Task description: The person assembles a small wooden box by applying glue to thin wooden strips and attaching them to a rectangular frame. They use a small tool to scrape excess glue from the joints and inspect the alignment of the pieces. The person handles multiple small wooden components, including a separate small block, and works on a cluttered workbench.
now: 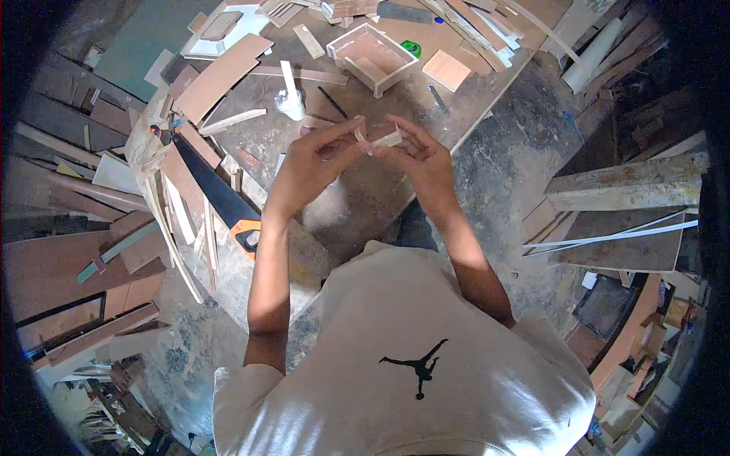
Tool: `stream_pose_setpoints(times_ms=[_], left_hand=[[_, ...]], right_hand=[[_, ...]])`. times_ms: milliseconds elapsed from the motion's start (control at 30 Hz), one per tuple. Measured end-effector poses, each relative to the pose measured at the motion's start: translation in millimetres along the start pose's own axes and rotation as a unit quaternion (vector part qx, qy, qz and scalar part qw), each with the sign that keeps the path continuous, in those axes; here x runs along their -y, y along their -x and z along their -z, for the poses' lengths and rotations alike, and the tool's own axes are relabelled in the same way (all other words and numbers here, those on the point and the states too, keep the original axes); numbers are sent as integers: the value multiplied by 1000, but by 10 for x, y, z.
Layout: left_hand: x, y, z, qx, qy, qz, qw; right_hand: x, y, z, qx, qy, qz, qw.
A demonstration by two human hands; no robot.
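Observation:
Both my hands are raised over the near part of the worktable, fingertips almost meeting. My left hand [315, 166] is closed, pinching a thin pale strip [360, 134] between thumb and fingers. My right hand [423, 158] grips a small pale wood piece [387, 140] by its outer end. The inner ends of the two pieces come close together at my left thumb; whether they touch I cannot tell. Beyond my hands lies an open wooden box [397, 77] with low walls. A white container [289, 105] with a pale stick standing up from it is beyond my left hand.
A handsaw [213, 180] with an orange handle lies left of my left forearm, among wood offcuts [220, 80]. Past the box sit a green tape measure [411, 49] and a square board [447, 70]. Timber beams [627, 182] are stacked at the right.

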State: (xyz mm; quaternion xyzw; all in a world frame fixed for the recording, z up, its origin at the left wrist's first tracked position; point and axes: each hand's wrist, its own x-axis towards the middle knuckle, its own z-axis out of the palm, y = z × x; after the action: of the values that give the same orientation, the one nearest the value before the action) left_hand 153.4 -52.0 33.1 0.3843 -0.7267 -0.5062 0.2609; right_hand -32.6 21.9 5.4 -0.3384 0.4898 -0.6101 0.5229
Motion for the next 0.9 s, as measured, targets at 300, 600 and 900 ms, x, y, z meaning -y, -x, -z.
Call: stream_pose_setpoints(times_ms=[300, 600, 900], left_hand=[[63, -49, -37, 26, -8, -5, 1000], [147, -41, -62, 21, -6, -24, 999], [175, -10, -50, 23, -12, -31, 999]], right_hand=[[-100, 8, 47, -14, -3, 3, 1000], [-84, 22, 40, -19, -4, -13, 1000], [-168, 9, 42, -21, 5, -21, 1000]])
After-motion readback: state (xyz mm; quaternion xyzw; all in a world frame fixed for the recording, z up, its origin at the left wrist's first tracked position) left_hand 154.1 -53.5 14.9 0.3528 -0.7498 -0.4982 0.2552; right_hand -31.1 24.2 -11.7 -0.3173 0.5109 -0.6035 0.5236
